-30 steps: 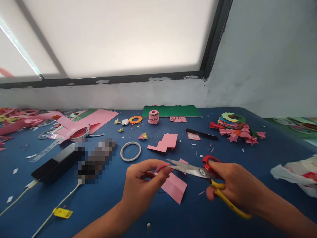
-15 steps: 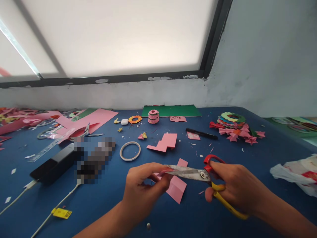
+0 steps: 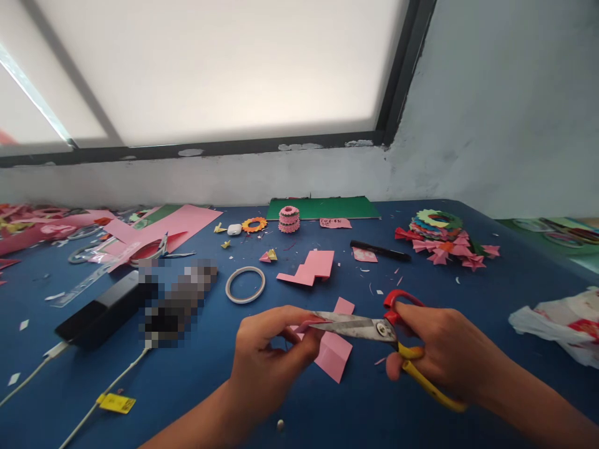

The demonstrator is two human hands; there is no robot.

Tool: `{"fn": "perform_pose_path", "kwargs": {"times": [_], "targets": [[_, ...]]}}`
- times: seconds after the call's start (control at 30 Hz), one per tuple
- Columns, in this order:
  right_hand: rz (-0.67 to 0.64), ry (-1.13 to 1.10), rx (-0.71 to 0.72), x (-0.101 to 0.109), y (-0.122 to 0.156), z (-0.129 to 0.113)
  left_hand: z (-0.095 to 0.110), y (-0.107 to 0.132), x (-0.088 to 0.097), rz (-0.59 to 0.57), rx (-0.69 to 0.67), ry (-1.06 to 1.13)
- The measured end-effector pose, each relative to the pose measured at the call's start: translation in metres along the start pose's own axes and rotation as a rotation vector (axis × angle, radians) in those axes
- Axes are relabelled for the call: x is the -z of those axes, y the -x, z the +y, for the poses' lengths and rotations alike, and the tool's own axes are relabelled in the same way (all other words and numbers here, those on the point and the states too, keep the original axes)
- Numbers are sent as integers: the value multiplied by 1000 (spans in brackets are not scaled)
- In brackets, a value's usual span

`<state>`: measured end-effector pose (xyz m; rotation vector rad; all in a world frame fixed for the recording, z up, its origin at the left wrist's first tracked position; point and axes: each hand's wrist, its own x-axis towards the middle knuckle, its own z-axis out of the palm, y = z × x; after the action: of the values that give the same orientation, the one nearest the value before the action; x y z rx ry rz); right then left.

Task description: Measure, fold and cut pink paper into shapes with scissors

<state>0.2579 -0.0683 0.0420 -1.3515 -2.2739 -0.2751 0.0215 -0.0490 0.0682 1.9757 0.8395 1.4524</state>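
Note:
Between the thumb and fingers of my left hand a small piece of pink paper is pinched, mostly covered by the fingers. My right hand grips a pair of scissors with one red and one yellow handle. Their blades reach left, the tips lying at the pink piece by my left fingertips. Beneath the blades, a folded pink paper sheet rests on the table. Farther back lies a stepped pink paper cutout.
On the blue table are a tape roll, a black pen, a stacked pink paper ring piece and a black power bank with a cable. Paper flowers and a plastic bag are at the right.
Hardly anything differs. Both hands, the scissors and the pink piece keep the same pose, and the whole view has shifted very slightly.

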Motion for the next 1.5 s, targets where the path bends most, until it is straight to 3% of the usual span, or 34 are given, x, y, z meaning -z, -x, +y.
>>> {"fn": "perform_pose_path", "kwargs": {"times": [0.9, 1.5], "targets": [[-10, 7, 24, 3, 0, 0, 4, -1, 0, 20, 3, -18], [20, 26, 27, 3, 1, 3, 6, -2, 1, -10, 78, -46]]}}
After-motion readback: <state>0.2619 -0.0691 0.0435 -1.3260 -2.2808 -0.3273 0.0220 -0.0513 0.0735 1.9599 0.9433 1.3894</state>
